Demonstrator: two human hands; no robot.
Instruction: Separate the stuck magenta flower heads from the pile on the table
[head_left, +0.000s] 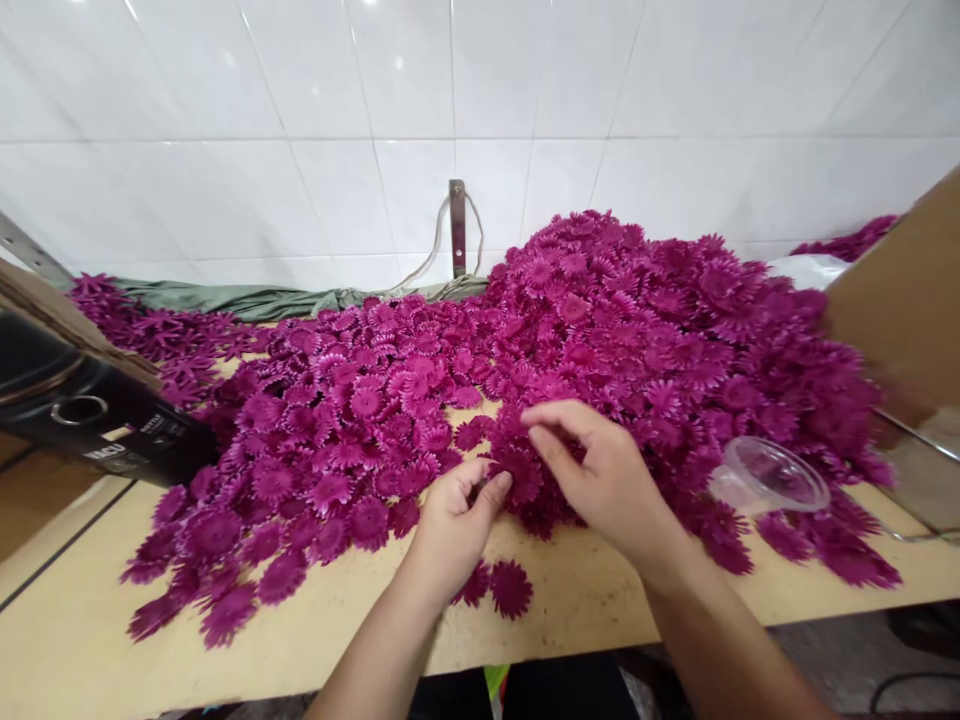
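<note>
L hand (pixel 452 520) pinching 1 flower (pixel 517 474) | R hand (pixel 592 468) half-curled, same flower | 1 cup (pixel 769 478) | flower pile (pixel 600 330) uncountable

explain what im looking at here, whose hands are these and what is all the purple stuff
This is one picture from a camera worn on a person's head, looking down at their own bare hands. On the wooden table lies a big pile of magenta fabric flowers, heaped higher on the right. The left hand and right hand meet over one flower at the pile's near edge, pinching it between the fingers. A clear plastic cup lies on its side to the right. A black box sits at the left.
</note>
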